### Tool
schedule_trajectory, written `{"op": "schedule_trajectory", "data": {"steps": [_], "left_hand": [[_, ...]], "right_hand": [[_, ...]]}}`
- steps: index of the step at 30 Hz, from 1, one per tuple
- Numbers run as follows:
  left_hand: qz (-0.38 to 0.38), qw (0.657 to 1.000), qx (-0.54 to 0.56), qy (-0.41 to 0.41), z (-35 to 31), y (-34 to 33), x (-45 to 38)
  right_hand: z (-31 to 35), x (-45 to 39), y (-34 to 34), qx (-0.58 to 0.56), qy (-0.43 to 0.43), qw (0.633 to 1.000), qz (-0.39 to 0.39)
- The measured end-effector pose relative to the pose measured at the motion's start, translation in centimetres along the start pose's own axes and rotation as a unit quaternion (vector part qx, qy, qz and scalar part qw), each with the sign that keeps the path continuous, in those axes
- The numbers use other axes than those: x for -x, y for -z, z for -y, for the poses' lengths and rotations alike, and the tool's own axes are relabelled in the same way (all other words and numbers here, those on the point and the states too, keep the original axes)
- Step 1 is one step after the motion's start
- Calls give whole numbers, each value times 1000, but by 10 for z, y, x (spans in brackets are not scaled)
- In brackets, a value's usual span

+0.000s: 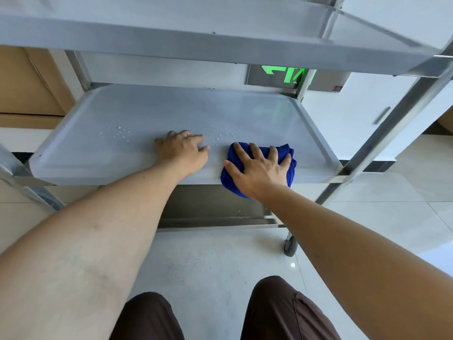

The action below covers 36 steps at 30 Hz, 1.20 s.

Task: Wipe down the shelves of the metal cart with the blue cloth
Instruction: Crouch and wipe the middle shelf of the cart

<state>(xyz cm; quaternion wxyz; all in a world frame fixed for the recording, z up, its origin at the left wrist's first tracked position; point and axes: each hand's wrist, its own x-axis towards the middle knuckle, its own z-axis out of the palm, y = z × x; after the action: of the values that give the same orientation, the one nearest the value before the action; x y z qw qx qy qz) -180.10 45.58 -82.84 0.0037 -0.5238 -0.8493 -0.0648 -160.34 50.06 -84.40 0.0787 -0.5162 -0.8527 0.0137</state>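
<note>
The metal cart's middle shelf [171,111] fills the centre of the view, with water droplets [120,132] on its near half. A blue cloth [284,150] lies bunched at the shelf's front right edge, part of it hanging over the rim. My right hand [257,165] presses flat on the cloth with fingers spread. My left hand [182,150] rests palm down on the bare shelf just left of the cloth, holding nothing. The top shelf [220,33] overhangs above. The bottom shelf [215,207] shows below the middle one.
The cart's right upright post [392,121] slants down to a grey caster wheel [290,246] on the pale tiled floor. A green lit exit sign [289,74] sits on the wall behind. Cardboard boxes [27,87] stand at the left. My knees are at the bottom.
</note>
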Motion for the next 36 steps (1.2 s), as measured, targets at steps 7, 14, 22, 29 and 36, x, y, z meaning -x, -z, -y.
{"op": "schedule_trajectory", "data": {"steps": [7,14,22,29,36], "left_hand": [[-2,1000,-9,-27,6,-2,-2],[-68,997,18,-44,4,-9,0],[-122,991,12,-51,7,-10,3],[-98,994,-19,-47,4,-11,1],[-96,994,-22,-50,3,-8,6]], "right_hand": [[25,-28,-1,12,40,998,37],[41,-89,-10,6,63,996,65],[62,-172,-21,-3,78,996,43],[71,-242,-16,-4,50,997,53],[72,-260,-17,-12,44,997,55]]}}
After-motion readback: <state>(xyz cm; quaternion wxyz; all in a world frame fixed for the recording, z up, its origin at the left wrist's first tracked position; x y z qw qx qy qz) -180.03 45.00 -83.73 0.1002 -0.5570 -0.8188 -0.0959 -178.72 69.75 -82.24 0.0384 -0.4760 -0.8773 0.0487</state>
